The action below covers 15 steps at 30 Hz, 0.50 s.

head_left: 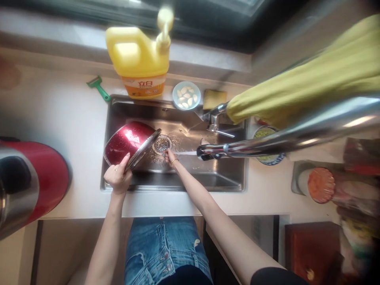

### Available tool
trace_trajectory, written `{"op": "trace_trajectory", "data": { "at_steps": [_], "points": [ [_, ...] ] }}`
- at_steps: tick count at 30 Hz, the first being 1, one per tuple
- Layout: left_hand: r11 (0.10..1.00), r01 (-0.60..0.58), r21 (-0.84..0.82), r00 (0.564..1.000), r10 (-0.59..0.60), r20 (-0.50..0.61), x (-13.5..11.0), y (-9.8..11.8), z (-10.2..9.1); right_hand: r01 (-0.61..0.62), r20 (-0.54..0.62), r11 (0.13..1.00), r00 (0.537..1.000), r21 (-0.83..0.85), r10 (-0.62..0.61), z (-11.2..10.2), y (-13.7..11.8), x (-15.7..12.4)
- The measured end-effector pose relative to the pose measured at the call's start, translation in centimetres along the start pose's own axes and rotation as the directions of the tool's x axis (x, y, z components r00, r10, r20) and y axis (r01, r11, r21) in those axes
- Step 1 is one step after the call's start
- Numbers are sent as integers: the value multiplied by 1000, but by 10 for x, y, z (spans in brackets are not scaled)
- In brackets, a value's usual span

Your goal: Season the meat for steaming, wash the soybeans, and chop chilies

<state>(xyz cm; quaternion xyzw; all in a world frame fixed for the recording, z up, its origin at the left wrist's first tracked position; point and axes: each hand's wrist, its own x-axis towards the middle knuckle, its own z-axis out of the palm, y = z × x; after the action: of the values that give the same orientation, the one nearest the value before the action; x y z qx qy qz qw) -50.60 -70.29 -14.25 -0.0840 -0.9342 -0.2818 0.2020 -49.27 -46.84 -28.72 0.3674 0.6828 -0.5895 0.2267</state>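
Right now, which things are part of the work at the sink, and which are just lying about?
In use: red pot, held by left hand; sink drain, touched by right hand; faucet.
Lying about: yellow detergent jug, bowl of garlic cloves, green peeler, yellow sponge.

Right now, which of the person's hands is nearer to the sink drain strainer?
Right. The right hand reaches down to the drain strainer, fingertips at its edge. The left hand is farther off, gripping the tilted red pot by its rim.

Right hand [170,156] fingertips vanish at the drain [162,145]; the red appliance [32,182] is cut off at the left edge.
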Motion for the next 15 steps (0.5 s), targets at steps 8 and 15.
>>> {"op": "trace_trajectory", "data": {
  "at_steps": [8,15],
  "points": [
    [998,59,-5,998,-59,-27,5,15,6,-40,-250,923,966,-382,-62,-89,5,-92],
    [998,57,-7,998,-57,-22,-1,30,10,-21,-431,802,851,-597,-299,-190,-3,-152]
  ]
}}
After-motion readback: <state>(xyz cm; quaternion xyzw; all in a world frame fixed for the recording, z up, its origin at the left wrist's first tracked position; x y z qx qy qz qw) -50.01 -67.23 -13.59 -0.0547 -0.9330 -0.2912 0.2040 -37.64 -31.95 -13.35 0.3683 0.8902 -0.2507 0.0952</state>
